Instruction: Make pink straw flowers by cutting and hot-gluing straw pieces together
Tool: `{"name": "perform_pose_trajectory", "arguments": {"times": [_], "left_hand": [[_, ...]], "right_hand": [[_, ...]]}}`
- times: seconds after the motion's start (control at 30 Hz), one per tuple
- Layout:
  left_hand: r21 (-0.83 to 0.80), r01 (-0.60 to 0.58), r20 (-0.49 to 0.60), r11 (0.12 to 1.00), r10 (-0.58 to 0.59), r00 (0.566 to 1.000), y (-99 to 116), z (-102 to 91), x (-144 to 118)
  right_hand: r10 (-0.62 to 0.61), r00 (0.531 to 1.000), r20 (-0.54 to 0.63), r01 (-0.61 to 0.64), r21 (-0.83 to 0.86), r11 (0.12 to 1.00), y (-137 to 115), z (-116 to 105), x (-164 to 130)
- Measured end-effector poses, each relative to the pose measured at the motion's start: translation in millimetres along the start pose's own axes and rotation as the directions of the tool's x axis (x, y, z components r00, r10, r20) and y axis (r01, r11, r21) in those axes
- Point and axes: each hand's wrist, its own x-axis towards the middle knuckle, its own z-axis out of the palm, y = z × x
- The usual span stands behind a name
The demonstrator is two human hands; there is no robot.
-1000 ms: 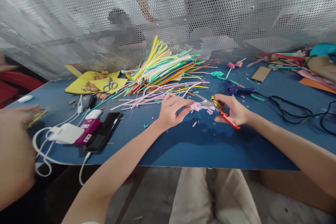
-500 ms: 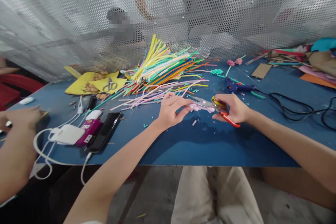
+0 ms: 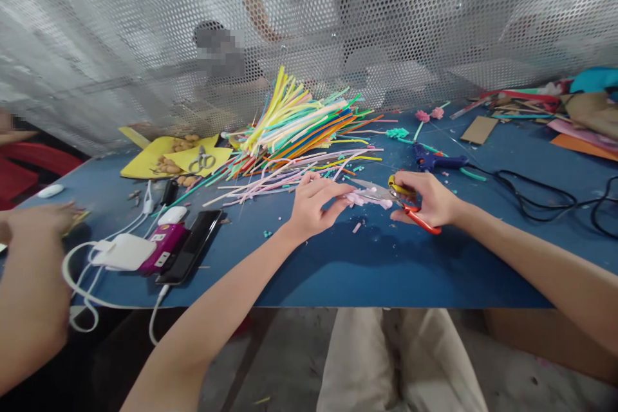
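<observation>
My left hand (image 3: pixel 316 206) is closed, pinching one end of a short pale lilac pipe cleaner piece (image 3: pixel 381 202) between thumb and fingertips above the blue table. In my right hand (image 3: pixel 432 196) is a pair of scissors (image 3: pixel 421 219) with one yellow and one orange-red handle. Its blades point left and stand apart around the lilac piece, one behind it and the other partly hidden along it. Small lilac and turquoise clippings lie on the table below and behind my hands. Several long lilac pipe cleaners (image 3: pixel 246 192) lie just beyond my left hand.
A large bundle of coloured pipe cleaners (image 3: pixel 299 122) lies at the back. A blue glue gun (image 3: pixel 437 159) with a black cord rests to the right. Leftward are a phone (image 3: pixel 196 248), a purple power adapter (image 3: pixel 167 246) with white cables, small scissors (image 3: pixel 201 159) and another person's arm (image 3: pixel 36 270).
My hands, the lilac piece and the scissors stay almost in place. At the far left the other person's hand has shifted slightly, and the view has tilted a little.
</observation>
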Motion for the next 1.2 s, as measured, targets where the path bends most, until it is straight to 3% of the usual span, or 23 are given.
{"name": "perform_pose_trajectory", "arguments": {"times": [0.23, 0.63, 1.2], "left_hand": [[-0.01, -0.028, -0.031, 1.0, 0.028, 0.999, 1.0, 0.2, 2.0], [0.06, 0.024, -0.004, 0.998, -0.024, 1.0, -2.6, 3.1, -4.7], [0.019, -0.028, -0.051, 0.999, 0.029, 0.998, 0.7, 2.3, -1.3]], "right_hand": [[-0.027, 1.0, -0.01, 0.027, -0.024, 0.999, -3.7, -3.5, 1.2], [-0.06, 0.997, -0.044, 0.058, -0.044, 0.997, -4.1, 0.4, -0.1], [-0.114, 0.99, -0.08, 0.109, -0.064, 0.992, -2.2, 1.4, 0.9]]}}
